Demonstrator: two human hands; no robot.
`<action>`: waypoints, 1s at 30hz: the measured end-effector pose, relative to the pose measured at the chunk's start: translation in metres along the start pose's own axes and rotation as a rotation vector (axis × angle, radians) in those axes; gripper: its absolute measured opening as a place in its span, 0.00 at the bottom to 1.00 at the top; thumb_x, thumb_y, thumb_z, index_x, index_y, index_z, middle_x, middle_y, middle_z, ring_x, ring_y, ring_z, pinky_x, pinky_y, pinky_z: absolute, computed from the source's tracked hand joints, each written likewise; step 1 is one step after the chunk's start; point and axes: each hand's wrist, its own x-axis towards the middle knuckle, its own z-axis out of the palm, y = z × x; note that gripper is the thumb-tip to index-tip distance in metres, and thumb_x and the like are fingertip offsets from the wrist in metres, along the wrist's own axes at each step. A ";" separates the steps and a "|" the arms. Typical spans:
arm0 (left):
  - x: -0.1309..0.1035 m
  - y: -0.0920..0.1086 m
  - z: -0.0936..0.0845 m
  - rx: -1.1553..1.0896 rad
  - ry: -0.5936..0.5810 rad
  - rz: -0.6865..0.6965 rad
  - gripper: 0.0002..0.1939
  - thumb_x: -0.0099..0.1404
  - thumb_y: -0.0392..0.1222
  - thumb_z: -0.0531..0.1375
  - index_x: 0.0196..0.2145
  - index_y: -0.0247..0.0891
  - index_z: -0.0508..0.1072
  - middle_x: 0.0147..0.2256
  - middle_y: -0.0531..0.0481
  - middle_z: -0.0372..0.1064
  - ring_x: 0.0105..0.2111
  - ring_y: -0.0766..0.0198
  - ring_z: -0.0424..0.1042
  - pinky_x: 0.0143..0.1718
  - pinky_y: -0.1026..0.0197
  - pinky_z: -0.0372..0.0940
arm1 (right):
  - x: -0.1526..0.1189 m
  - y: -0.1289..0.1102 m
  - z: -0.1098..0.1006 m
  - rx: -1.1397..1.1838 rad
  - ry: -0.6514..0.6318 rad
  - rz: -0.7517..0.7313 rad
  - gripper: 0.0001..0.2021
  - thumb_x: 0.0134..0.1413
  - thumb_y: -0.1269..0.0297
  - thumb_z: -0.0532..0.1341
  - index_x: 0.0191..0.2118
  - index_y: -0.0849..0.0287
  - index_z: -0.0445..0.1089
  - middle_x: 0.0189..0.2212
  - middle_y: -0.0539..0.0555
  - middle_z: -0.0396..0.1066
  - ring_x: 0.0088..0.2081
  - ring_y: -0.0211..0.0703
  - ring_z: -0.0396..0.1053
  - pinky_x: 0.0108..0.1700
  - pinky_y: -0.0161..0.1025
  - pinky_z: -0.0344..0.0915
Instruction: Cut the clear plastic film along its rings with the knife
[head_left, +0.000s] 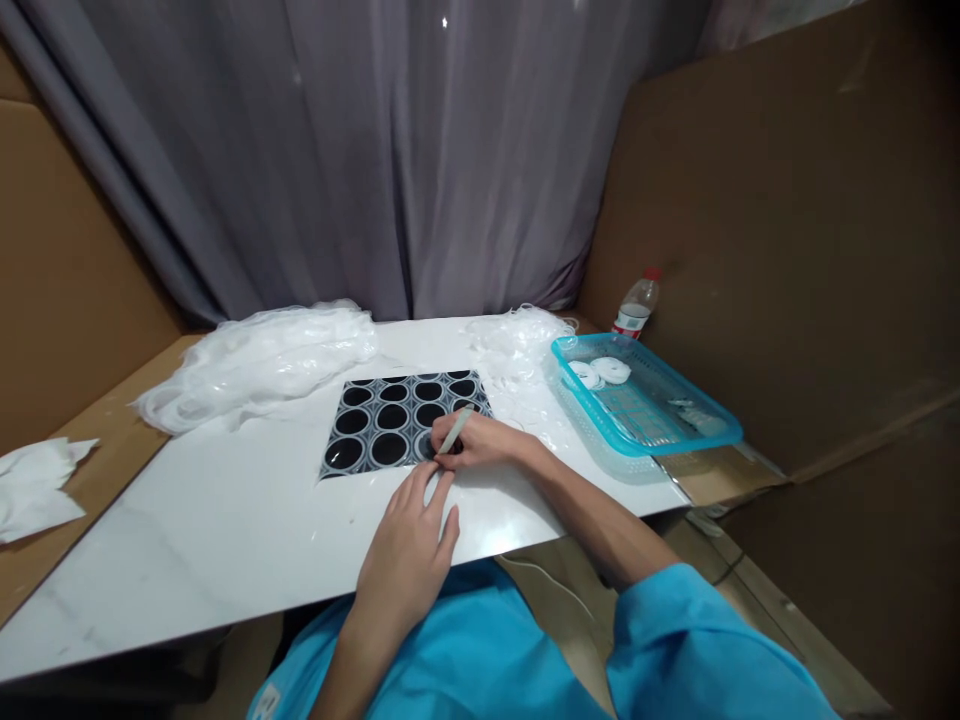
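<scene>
My right hand point(474, 440) is closed around a pale, flat strip-like tool point(455, 430), its fingers low over the right part of a black mat point(367, 437) patterned with white-ringed circles. Just in front, my left hand point(409, 530) lies palm down with its fingers apart, its fingertips at the mat's front edge beside the right fingertips. Whatever small piece may be under the fingertips is hidden.
Clear plastic bundles point(277, 350) lie at the back left, with loose clear strands point(521, 330) at the back right. A blue basket point(615, 440) holds white rolls point(611, 370). Behind it stands a bottle point(635, 308). White tissue point(41, 485) lies far left. Cardboard walls flank the table.
</scene>
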 end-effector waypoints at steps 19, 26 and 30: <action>-0.001 -0.002 0.002 0.030 0.007 0.023 0.25 0.82 0.45 0.51 0.73 0.44 0.64 0.68 0.37 0.65 0.69 0.44 0.65 0.68 0.39 0.65 | 0.000 0.003 0.002 -0.005 0.023 -0.008 0.04 0.61 0.73 0.67 0.35 0.58 0.74 0.37 0.51 0.73 0.37 0.41 0.67 0.40 0.38 0.62; -0.001 -0.001 0.002 0.036 0.000 0.022 0.25 0.83 0.45 0.50 0.73 0.44 0.64 0.69 0.37 0.65 0.70 0.43 0.64 0.68 0.39 0.65 | 0.000 -0.001 0.000 0.006 0.018 0.009 0.03 0.61 0.72 0.67 0.35 0.58 0.75 0.37 0.52 0.73 0.37 0.41 0.67 0.41 0.38 0.62; -0.001 -0.001 0.002 0.038 -0.012 0.010 0.25 0.83 0.46 0.51 0.73 0.43 0.64 0.69 0.37 0.64 0.70 0.43 0.64 0.68 0.39 0.65 | 0.000 -0.001 0.000 0.018 0.008 0.036 0.03 0.61 0.71 0.67 0.35 0.58 0.75 0.38 0.52 0.73 0.37 0.41 0.67 0.40 0.37 0.62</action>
